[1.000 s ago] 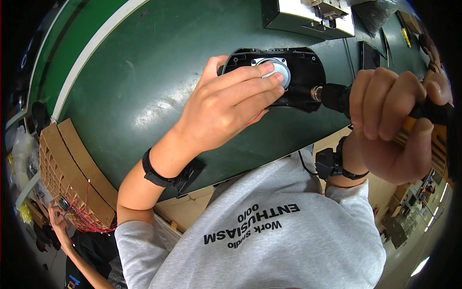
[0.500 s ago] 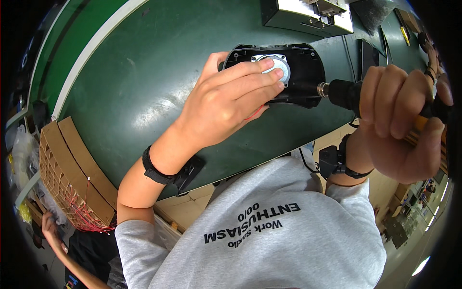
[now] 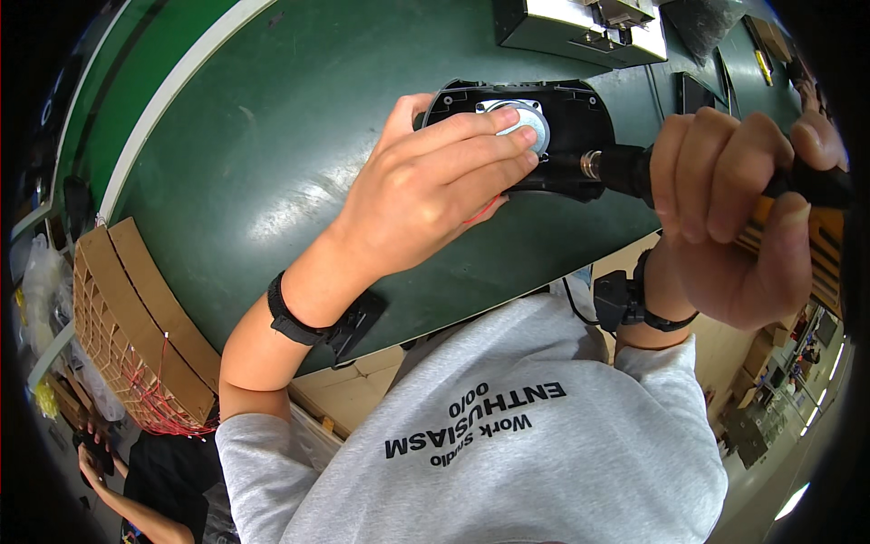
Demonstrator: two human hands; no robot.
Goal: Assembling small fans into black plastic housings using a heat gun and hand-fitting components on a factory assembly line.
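A black plastic housing (image 3: pixel 580 113) lies hollow side up on the bench, with a round silver speaker (image 3: pixel 533 121) inside. My left hand (image 3: pixel 421 186) is closed over the housing's left side, its fingertips pressing on the speaker. A red wire (image 3: pixel 480 210) shows beneath that hand. My right hand (image 3: pixel 725 204) wraps round a black and orange electric screwdriver (image 3: pixel 625 170), held sideways from the right. The screwdriver's tip (image 3: pixel 547 158) reaches over the housing, beside the speaker's lower right edge. Whether it touches a screw there is too small to tell.
Behind the housing stands a metal box (image 3: pixel 580 36) with clamps. Left of the green bench (image 3: pixel 272 118), a wire basket (image 3: pixel 136 335) holds cardboard and red wires. A co-worker's arm (image 3: pixel 145 517) is at lower left, and another person's hand (image 3: pixel 807 91) at far right.
My right hand has moved left with the screwdriver, bringing its tip over the housing near the speaker. My left hand holds nearly the same place. The co-worker's arm at lower left has shifted.
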